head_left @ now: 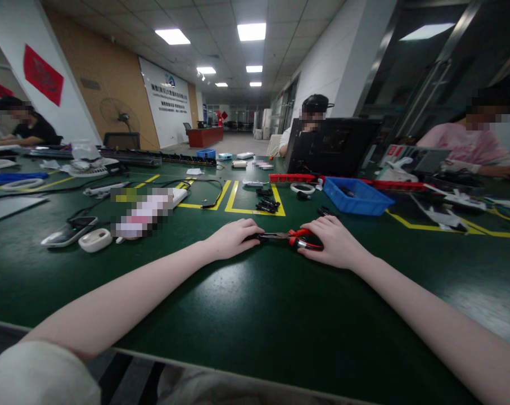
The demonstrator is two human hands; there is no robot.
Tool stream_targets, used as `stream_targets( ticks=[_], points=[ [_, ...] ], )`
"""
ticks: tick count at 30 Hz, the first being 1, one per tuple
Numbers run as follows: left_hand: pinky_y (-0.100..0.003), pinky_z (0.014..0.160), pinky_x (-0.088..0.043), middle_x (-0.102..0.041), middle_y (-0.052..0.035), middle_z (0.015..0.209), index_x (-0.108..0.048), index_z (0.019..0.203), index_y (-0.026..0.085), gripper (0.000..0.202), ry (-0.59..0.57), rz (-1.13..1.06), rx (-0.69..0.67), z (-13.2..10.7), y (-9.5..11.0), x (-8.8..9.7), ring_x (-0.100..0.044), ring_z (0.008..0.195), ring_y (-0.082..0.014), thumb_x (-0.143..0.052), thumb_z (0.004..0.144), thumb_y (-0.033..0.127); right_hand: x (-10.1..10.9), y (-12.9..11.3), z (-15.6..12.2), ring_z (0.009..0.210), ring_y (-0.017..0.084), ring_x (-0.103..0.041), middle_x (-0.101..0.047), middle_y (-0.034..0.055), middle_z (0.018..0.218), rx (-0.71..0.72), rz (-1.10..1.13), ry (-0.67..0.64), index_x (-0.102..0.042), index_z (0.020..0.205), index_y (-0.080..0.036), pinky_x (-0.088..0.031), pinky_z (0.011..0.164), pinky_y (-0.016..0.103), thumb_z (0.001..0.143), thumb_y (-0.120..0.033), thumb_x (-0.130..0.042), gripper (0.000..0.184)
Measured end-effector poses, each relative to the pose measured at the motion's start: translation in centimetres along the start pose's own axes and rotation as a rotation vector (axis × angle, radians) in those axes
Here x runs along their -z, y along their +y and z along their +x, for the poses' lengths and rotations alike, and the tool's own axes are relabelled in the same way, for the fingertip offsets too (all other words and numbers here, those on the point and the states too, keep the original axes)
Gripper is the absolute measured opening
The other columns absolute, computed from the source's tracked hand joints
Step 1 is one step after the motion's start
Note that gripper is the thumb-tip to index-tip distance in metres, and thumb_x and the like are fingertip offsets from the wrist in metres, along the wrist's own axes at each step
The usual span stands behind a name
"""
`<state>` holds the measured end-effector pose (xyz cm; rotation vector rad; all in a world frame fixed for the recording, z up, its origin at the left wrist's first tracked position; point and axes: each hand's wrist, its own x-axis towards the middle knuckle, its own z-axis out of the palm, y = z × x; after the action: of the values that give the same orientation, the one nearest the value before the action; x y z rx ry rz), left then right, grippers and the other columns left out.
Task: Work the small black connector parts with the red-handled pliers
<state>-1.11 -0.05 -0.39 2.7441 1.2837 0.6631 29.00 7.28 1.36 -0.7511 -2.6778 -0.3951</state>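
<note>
My right hand (333, 242) is closed around the red and black handles of a pair of pliers (294, 238). The jaws of the pliers point left, toward my left hand (237, 239). Between the thumb and fingers of that hand is a small dark piece, mostly hidden, right at the tips of the jaws. Whether the jaws bite on it cannot be made out. Just beyond the hands, several small black parts (268, 203) lie in a loose pile inside a yellow taped outline.
A blue bin (358, 197) with dark items stands right of the pile, near a red strip (292, 178). At left lie a white earbud case (95, 240), a dark-topped device (69, 232) and cables. Across the green table (255, 315), people sit near a large black panel (330, 147).
</note>
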Motion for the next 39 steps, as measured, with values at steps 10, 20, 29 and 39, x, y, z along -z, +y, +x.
stream_targets(
  ticks=[10,20,29,39],
  points=[
    [-0.035,0.091,-0.05,-0.061,-0.0086,0.115,-0.057,0.127,0.019,0.03,-0.005,-0.017,0.025,-0.03,0.04,0.09,-0.061,0.105,-0.0222,-0.047,0.101,0.032,0.12,-0.42,-0.34,0.091,0.029,-0.063,-0.07,0.0147,0.095,0.07,-0.17,0.225,-0.065,0.102,-0.012,-0.037,0.1,0.048,0.083,-0.056,-0.059,0.048],
    [-0.035,0.088,-0.05,-0.059,-0.0085,0.112,-0.056,0.126,0.018,0.03,-0.01,0.003,0.016,-0.11,0.25,0.28,-0.061,0.101,-0.0224,-0.048,0.101,0.032,0.01,-0.3,-0.31,0.092,0.029,-0.064,-0.07,0.0136,0.095,0.08,-0.166,0.251,-0.064,0.103,-0.013,-0.038,0.101,0.047,0.083,-0.057,-0.06,0.049],
    [-0.035,0.089,-0.05,-0.06,-0.0086,0.112,-0.056,0.127,0.018,0.03,-0.017,0.005,0.009,-0.15,0.34,0.43,-0.06,0.102,-0.0225,-0.048,0.101,0.031,0.17,-0.4,-0.39,0.092,0.029,-0.064,-0.07,0.0126,0.094,0.094,-0.173,0.274,-0.064,0.104,-0.014,-0.038,0.101,0.048,0.082,-0.055,-0.062,0.046],
    [-0.037,0.095,-0.049,-0.06,-0.0098,0.118,-0.059,0.125,0.018,0.029,0.035,-0.007,-0.052,-0.18,-0.26,-0.1,-0.058,0.108,-0.0226,-0.055,0.097,0.027,0.28,-0.52,-0.35,0.088,0.028,-0.062,-0.069,0.0133,0.09,0.091,-0.149,0.22,-0.066,0.099,-0.012,-0.037,0.101,0.047,0.081,-0.057,-0.061,0.048]
  ],
)
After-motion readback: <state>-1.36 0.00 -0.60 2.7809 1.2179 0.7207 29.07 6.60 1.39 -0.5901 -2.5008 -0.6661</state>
